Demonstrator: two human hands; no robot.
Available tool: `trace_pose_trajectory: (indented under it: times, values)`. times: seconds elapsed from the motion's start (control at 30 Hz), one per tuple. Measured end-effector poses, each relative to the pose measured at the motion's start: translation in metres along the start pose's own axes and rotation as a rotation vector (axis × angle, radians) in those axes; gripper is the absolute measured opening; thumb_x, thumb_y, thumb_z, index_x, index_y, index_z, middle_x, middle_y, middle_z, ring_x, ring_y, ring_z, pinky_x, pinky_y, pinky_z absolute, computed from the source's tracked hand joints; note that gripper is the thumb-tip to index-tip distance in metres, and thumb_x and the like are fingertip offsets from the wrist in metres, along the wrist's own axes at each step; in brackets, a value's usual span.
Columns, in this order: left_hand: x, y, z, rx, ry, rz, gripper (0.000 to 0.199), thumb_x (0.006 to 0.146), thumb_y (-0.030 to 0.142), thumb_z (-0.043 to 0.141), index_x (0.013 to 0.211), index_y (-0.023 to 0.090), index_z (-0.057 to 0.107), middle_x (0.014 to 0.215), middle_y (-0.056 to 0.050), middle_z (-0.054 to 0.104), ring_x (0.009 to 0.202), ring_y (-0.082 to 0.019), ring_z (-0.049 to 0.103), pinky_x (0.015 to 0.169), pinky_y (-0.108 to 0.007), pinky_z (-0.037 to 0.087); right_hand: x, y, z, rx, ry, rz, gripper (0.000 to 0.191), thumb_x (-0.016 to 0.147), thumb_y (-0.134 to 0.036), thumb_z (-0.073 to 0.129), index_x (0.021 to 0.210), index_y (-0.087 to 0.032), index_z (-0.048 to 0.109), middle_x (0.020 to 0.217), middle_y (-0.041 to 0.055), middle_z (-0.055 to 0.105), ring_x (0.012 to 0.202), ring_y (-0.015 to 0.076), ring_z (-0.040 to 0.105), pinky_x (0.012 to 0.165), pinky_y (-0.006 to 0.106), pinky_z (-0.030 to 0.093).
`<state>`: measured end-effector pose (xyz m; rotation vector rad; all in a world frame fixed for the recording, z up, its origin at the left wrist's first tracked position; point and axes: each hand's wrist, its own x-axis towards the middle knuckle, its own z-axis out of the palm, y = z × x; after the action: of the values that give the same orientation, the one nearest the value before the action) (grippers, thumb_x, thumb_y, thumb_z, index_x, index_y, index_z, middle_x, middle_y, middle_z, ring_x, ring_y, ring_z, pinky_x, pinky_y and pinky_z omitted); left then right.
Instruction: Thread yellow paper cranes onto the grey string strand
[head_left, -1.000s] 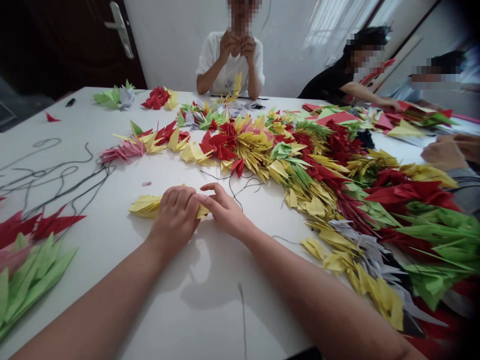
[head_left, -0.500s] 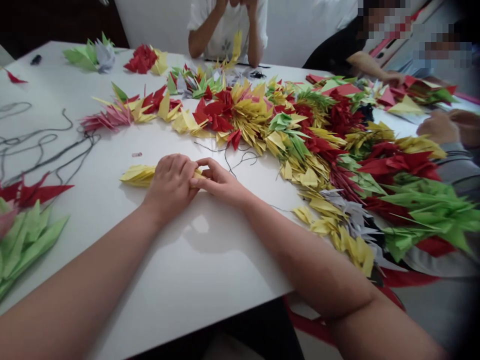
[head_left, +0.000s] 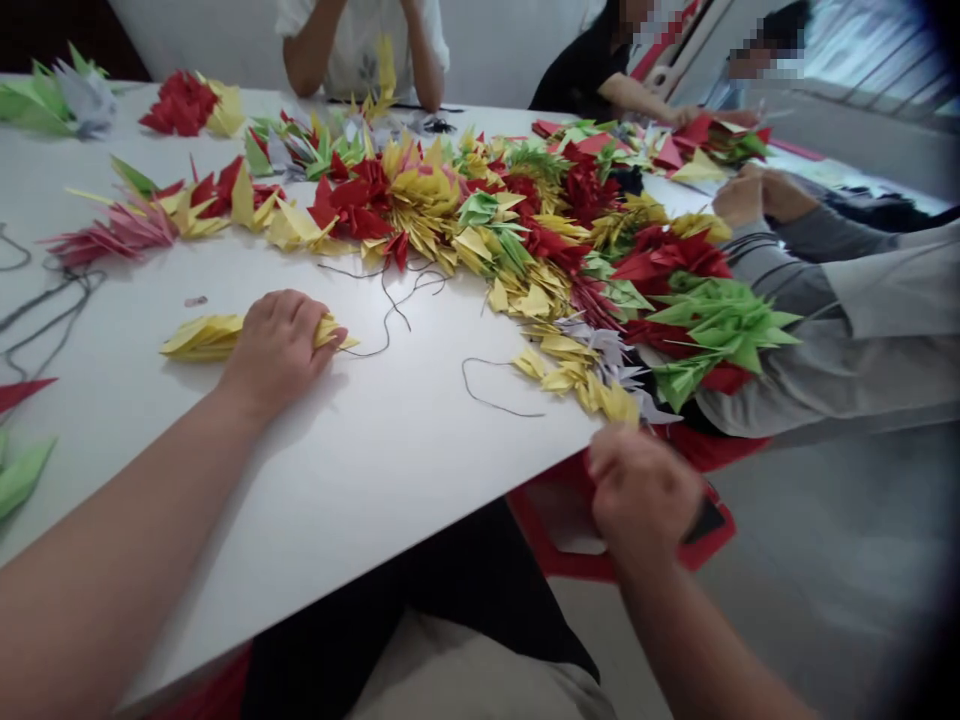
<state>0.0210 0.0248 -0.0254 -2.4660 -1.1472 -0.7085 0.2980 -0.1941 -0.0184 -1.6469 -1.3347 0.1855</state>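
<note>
My left hand point(head_left: 277, 350) lies over a bundle of yellow folded paper pieces point(head_left: 202, 338) on the white table point(head_left: 360, 440), gripping it, with yellow tips showing on both sides. My right hand point(head_left: 641, 495) is blurred, with curled fingers, and hangs just past the table's near edge. Nothing shows in it. A dark band point(head_left: 705, 520) sits at that wrist. A thin dark thread point(head_left: 390, 310) curls across the table between my hands, and another loop point(head_left: 487, 395) lies closer to my right hand.
A large mass of red, yellow and green origami cranes point(head_left: 450, 200) spreads over the table. A co-worker's hands point(head_left: 750, 195) in grey sleeves rest at the right edge. Others sit across the table. Grey cord point(head_left: 45, 310) lies at left. A red stool point(head_left: 555, 530) stands below.
My right hand has left the yellow bundle and moved right, past the table's edge. My left hand stays on the bundle. The view has swung to the right.
</note>
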Motion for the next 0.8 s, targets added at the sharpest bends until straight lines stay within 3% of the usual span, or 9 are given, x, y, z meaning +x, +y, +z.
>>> trace_pose_trajectory:
  times: [0.03, 0.07, 0.13, 0.2, 0.23, 0.33, 0.43, 0.63, 0.8]
  values:
    - [0.000, 0.000, 0.001, -0.016, 0.004, -0.005, 0.026, 0.085, 0.041, 0.036, 0.090, 0.019, 0.049, 0.089, -0.010, 0.051, 0.092, -0.026, 0.048, 0.086, -0.041, 0.040, -0.024, 0.016, 0.005, -0.011, -0.013, 0.034, 0.039, 0.089, -0.032, 0.033, 0.054, -0.020, 0.043, 0.052, 0.0008, 0.045, 0.053, 0.0136, 0.050, 0.053, 0.029, 0.045]
    - [0.000, 0.001, 0.002, -0.030, 0.005, -0.011, 0.026, 0.085, 0.041, 0.036, 0.090, 0.019, 0.049, 0.089, -0.010, 0.051, 0.093, -0.026, 0.048, 0.086, -0.042, 0.039, -0.045, 0.030, 0.014, -0.047, -0.117, 0.077, 0.035, 0.088, -0.033, 0.036, 0.058, -0.020, 0.049, 0.057, 0.0028, 0.052, 0.060, 0.0160, 0.055, 0.058, 0.031, 0.047]
    - [0.000, 0.002, 0.002, -0.044, 0.000, -0.023, 0.026, 0.085, 0.041, 0.036, 0.091, 0.019, 0.049, 0.090, -0.011, 0.051, 0.094, -0.027, 0.048, 0.086, -0.043, 0.039, -0.072, 0.049, 0.040, -0.168, -0.288, 0.154, 0.025, 0.082, -0.038, 0.045, 0.090, -0.019, 0.060, 0.095, 0.0104, 0.062, 0.094, 0.0237, 0.057, 0.079, 0.040, 0.048]
    - [-0.001, 0.003, 0.002, -0.042, -0.003, -0.025, 0.027, 0.085, 0.042, 0.035, 0.091, 0.019, 0.048, 0.090, -0.011, 0.051, 0.094, -0.027, 0.047, 0.087, -0.044, 0.039, -0.076, 0.053, 0.067, -0.244, -0.467, 0.177, 0.047, 0.078, -0.042, 0.050, 0.117, -0.016, 0.051, 0.125, 0.0147, 0.050, 0.116, 0.0287, 0.046, 0.092, 0.047, 0.042]
    - [-0.001, 0.003, 0.002, -0.039, -0.004, -0.022, 0.028, 0.086, 0.042, 0.034, 0.092, 0.019, 0.048, 0.090, -0.010, 0.051, 0.094, -0.026, 0.047, 0.087, -0.044, 0.039, -0.072, 0.050, 0.077, -0.258, -0.559, 0.142, 0.050, 0.078, -0.042, 0.049, 0.121, -0.015, 0.049, 0.129, 0.0153, 0.047, 0.121, 0.0302, 0.041, 0.096, 0.049, 0.037]
    - [-0.003, 0.003, 0.000, -0.019, -0.022, -0.006, 0.031, 0.086, 0.044, 0.031, 0.091, 0.018, 0.048, 0.091, -0.011, 0.051, 0.094, -0.025, 0.047, 0.087, -0.042, 0.039, -0.048, 0.027, 0.101, -0.229, -0.832, -0.098, 0.044, 0.079, -0.037, 0.048, 0.119, -0.019, 0.053, 0.128, 0.0101, 0.050, 0.124, 0.0294, 0.037, 0.104, 0.048, 0.029]
    - [-0.005, 0.001, 0.000, -0.014, -0.020, -0.014, 0.033, 0.087, 0.045, 0.031, 0.091, 0.017, 0.048, 0.090, -0.011, 0.051, 0.093, -0.025, 0.047, 0.086, -0.041, 0.040, -0.042, 0.002, 0.120, -0.247, -0.989, -0.267, 0.046, 0.078, -0.032, 0.049, 0.122, -0.019, 0.051, 0.133, 0.0085, 0.045, 0.126, 0.0302, 0.035, 0.105, 0.049, 0.026]
    - [-0.005, -0.001, 0.004, -0.112, -0.013, -0.024, 0.031, 0.085, 0.044, 0.033, 0.091, 0.018, 0.050, 0.089, -0.010, 0.052, 0.093, -0.025, 0.048, 0.086, -0.041, 0.039, -0.098, -0.009, 0.147, -0.444, -1.145, -0.297, 0.051, 0.073, -0.008, 0.047, 0.124, -0.001, 0.047, 0.134, 0.0197, 0.040, 0.128, 0.0308, 0.031, 0.108, 0.046, 0.024]
    - [-0.005, 0.000, 0.003, -0.156, -0.028, -0.029, 0.032, 0.085, 0.045, 0.033, 0.088, 0.020, 0.052, 0.088, -0.010, 0.052, 0.091, -0.025, 0.048, 0.085, -0.042, 0.040, -0.125, -0.006, 0.140, -0.441, -1.260, -0.443, 0.045, 0.067, -0.012, 0.059, 0.110, -0.003, 0.060, 0.122, 0.0195, 0.054, 0.128, 0.0290, 0.033, 0.111, 0.041, 0.021]
